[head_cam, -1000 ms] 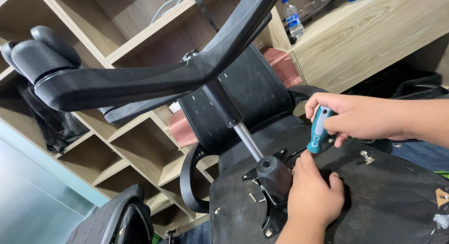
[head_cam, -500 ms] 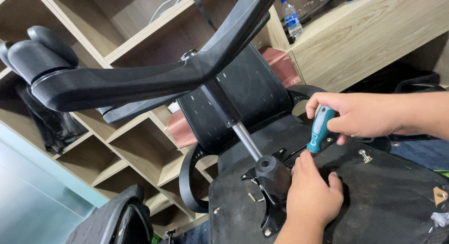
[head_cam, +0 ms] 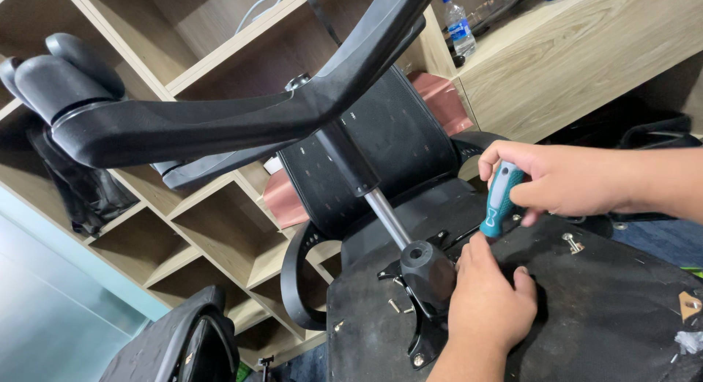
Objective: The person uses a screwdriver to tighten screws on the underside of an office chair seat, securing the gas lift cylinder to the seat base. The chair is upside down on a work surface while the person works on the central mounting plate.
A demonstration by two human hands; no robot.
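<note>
Chair's flipped over, seat underside (head_cam: 600,309) up, base and gas cylinder (head_cam: 384,214) already on, and the right hand (head_cam: 567,178) is fisted round a teal screwdriver (head_cam: 500,199) at the mechanism plate (head_cam: 428,279) while the left hand (head_cam: 491,305) rests curled beside it (some screws look undone).

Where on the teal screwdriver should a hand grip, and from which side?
Grip the teal screwdriver around its waisted handle, coming from the right as the right hand does. It stands nearly upright, tip down by the left hand, so only the handle is free.
</note>
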